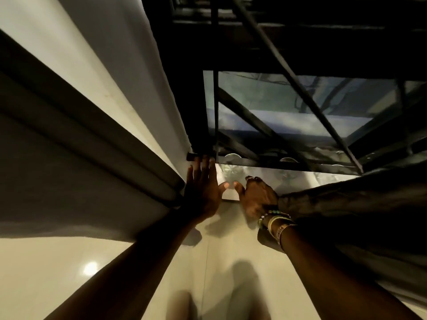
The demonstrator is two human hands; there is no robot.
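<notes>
My left hand (202, 190) is flat with its fingers straight. It touches the edge of the pale curtain (97, 125) at the bottom corner of the window frame (265, 161), and its fingertips are beside a small dark latch (191, 156). My right hand (255, 195) is close beside it over the white sill (231, 195), with the fingers curled under and the thumb out. I see nothing in its grip. A dark curtain (358, 199) drapes over my right wrist, which wears several bracelets (276, 224).
Black metal bars (298, 88) cross the window glass (265, 105) diagonally. Round glass shapes (232, 155) sit along the sill behind the frame. Below is a glossy pale tiled floor (92, 269) with a light reflection. My blurred feet (182, 306) show at the bottom.
</notes>
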